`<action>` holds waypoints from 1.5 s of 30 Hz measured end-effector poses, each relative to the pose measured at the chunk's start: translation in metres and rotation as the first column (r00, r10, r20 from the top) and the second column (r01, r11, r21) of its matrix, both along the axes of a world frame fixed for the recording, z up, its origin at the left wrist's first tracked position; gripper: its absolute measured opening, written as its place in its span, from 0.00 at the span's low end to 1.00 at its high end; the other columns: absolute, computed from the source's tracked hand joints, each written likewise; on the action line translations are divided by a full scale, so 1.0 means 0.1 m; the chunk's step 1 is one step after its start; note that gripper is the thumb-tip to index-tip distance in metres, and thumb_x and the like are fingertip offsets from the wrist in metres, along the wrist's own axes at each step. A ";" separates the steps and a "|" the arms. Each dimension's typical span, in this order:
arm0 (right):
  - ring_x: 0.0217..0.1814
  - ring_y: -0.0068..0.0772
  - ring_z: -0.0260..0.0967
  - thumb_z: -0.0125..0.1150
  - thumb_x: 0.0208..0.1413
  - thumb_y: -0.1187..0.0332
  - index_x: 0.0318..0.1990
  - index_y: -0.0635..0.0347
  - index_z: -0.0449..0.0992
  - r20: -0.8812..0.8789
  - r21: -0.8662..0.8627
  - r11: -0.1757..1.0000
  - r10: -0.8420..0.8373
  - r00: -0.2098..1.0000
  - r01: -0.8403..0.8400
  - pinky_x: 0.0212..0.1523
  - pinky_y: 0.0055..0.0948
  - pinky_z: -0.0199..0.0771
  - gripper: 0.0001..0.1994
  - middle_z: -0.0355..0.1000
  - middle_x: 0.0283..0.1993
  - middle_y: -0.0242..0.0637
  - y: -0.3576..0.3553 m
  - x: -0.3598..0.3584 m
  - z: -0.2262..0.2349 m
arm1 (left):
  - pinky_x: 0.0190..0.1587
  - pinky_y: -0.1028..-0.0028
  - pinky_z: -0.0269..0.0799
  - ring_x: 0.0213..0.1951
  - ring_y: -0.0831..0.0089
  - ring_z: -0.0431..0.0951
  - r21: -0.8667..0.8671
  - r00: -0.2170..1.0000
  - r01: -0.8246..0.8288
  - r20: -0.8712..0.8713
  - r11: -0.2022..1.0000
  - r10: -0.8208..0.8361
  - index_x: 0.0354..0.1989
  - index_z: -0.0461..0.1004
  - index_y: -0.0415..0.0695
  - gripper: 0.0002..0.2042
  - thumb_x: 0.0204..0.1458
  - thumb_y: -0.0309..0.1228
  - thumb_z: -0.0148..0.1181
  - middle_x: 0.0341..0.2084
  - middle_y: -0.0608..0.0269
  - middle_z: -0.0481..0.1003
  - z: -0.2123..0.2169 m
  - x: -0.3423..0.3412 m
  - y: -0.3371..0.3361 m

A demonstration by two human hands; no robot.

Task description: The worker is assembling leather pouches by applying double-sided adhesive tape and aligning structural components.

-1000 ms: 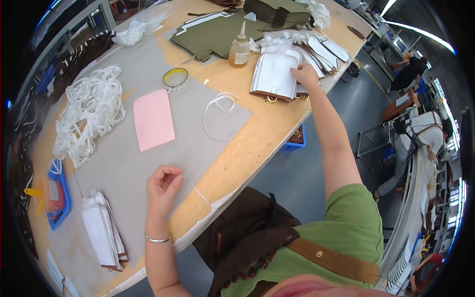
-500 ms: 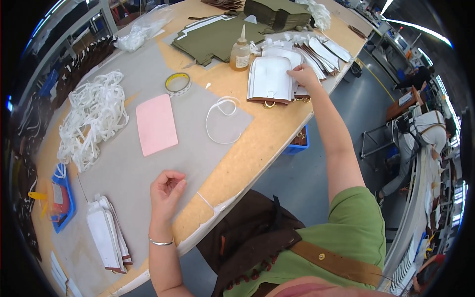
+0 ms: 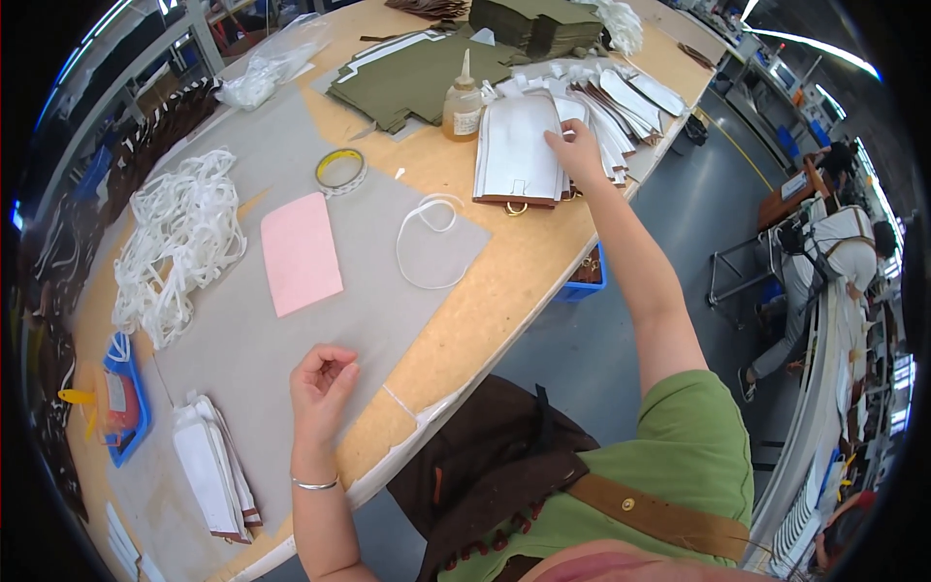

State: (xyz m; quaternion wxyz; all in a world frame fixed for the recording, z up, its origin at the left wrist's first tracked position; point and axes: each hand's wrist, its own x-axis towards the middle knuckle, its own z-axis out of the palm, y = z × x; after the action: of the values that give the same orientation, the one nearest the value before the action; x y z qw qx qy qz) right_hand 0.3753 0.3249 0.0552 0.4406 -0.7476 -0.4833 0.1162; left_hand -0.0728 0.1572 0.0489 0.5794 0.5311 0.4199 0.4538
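Right hand touches flat white panel

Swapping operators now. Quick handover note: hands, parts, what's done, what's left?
Right hand: stretched out, fingers on the top white panel of the fanned stack; not lifted.
Left hand: loosely curled, resting on the grey mat, holding nothing I can see.
On the mat: pink sheet, white cord loop, tape roll. Glue bottle stands beside the stack. Cord pile far left, finished-looking white pieces near left edge.
Done: nothing assembled on the mat.
Left: probably bring a panel to the mat, then cord and glue.
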 end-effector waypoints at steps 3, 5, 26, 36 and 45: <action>0.25 0.29 0.70 0.66 0.40 0.56 0.37 0.66 0.71 -0.237 0.271 0.961 0.017 0.971 0.049 0.28 0.27 0.70 0.23 0.73 0.27 0.39 0.05 0.08 0.09 | 0.34 0.85 0.64 0.30 0.86 0.67 0.000 1.000 0.007 0.007 1.000 -0.007 0.31 0.70 0.39 0.05 0.47 0.20 0.58 0.27 0.71 0.69 -0.02 -0.02 0.01; 0.23 0.28 0.69 0.66 0.41 0.57 0.36 0.67 0.71 -0.323 0.356 0.929 0.018 0.946 0.103 0.27 0.27 0.69 0.22 0.72 0.26 0.39 0.09 0.20 0.21 | 0.34 0.85 0.64 0.30 0.86 0.67 0.008 1.000 0.008 0.007 1.000 -0.009 0.31 0.70 0.39 0.05 0.47 0.20 0.58 0.27 0.70 0.69 -0.02 -0.02 0.01; 0.52 0.43 0.67 0.65 0.34 0.54 0.55 0.65 0.62 0.124 -0.217 0.959 -0.161 0.979 0.185 0.50 0.34 0.67 0.38 0.68 0.51 0.48 0.31 0.47 0.14 | 0.34 0.85 0.62 0.30 0.85 0.66 -0.007 1.000 0.021 -0.023 1.000 -0.021 0.32 0.70 0.40 0.05 0.47 0.22 0.58 0.28 0.71 0.69 -0.02 -0.01 0.01; 0.54 0.40 0.67 0.68 0.32 0.54 0.52 0.64 0.67 0.030 -0.499 0.856 -0.140 0.990 0.136 0.53 0.31 0.67 0.36 0.67 0.52 0.48 0.20 0.09 0.46 | 0.35 0.84 0.60 0.31 0.84 0.65 0.061 0.995 0.018 -0.097 0.998 -0.012 0.34 0.70 0.41 0.05 0.49 0.24 0.56 0.30 0.69 0.69 -0.17 -0.18 0.00; 0.58 0.45 0.60 0.66 0.34 0.58 0.50 0.61 0.69 0.024 -0.441 0.873 -0.222 0.975 0.210 0.55 0.32 0.65 0.31 0.62 0.57 0.43 0.21 0.26 0.42 | 0.38 0.82 0.61 0.32 0.81 0.66 0.056 0.996 0.031 -0.085 0.998 -0.026 0.33 0.70 0.39 0.04 0.48 0.23 0.56 0.31 0.67 0.69 -0.07 -0.07 0.02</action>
State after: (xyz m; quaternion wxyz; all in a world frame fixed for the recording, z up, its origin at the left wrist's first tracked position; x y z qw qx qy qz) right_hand 0.4011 0.3457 0.0970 0.2767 -0.8753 -0.3522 0.1826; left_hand -0.0795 0.1592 0.0421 0.5523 0.5720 0.4230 0.4345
